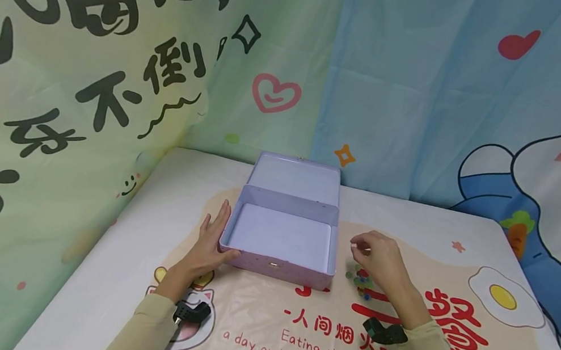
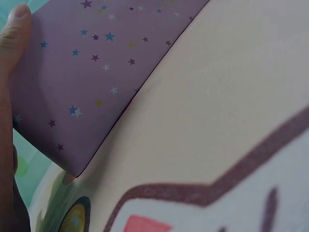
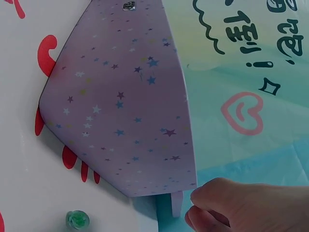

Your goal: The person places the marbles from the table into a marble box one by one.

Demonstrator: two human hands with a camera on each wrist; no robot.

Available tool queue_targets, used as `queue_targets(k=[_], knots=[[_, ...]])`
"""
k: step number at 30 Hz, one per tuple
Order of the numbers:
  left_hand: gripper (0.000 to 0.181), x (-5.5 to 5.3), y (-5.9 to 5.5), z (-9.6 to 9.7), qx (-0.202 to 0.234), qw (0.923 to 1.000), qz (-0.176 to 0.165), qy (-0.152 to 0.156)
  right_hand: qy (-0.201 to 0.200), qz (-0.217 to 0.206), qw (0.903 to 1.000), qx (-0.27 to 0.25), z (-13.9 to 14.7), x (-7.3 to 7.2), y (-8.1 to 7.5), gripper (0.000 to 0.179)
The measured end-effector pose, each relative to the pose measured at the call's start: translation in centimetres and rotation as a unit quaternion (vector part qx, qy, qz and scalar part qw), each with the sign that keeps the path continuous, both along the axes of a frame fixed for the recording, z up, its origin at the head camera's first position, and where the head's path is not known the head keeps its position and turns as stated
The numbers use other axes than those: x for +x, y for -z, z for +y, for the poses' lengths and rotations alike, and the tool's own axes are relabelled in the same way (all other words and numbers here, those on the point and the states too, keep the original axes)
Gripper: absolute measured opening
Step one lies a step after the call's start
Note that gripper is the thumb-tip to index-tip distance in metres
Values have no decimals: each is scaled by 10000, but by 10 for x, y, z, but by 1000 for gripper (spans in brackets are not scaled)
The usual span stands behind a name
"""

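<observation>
A lavender hinged box (image 1: 279,235) dotted with small stars stands on the table, its lid (image 1: 295,178) tilted back and its pale inside showing. Against its left wall and front corner rests my left hand (image 1: 208,247), fingers straight and thumb (image 2: 17,36) lying on the starry front. To the right of the box hovers my right hand (image 1: 379,257), fingers curled with thumb and forefinger close together. I cannot tell whether something small is between them. Below that hand lies a cluster of small glassy marbles (image 1: 362,283) in green, blue, red and yellow; one green marble (image 3: 77,220) shows in the right wrist view.
A printed cloth (image 1: 265,316) with red lettering, a cat face and a fried egg (image 1: 504,297) covers the table (image 1: 94,286). Hanging curtains (image 1: 391,95) with cartoon figures and dark characters stand close behind the table and along its left side.
</observation>
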State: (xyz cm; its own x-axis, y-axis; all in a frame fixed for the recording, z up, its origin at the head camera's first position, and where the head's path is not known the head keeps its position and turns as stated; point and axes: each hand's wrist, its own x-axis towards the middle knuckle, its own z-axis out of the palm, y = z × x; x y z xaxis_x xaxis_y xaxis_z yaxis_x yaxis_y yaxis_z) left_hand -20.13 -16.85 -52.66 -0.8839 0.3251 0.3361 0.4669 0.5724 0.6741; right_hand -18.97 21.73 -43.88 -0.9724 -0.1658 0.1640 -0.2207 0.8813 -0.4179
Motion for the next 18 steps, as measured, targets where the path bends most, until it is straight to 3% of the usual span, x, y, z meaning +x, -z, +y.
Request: queue_targets(k=[9, 18], knots=[[114, -1, -1, 1, 21, 10000, 8, 26, -168, 181, 9997, -87, -4, -1, -3, 17], [115, 1, -1, 1, 12, 10000, -42, -21, -230, 89, 9995, -214, -10, -2, -9, 17]])
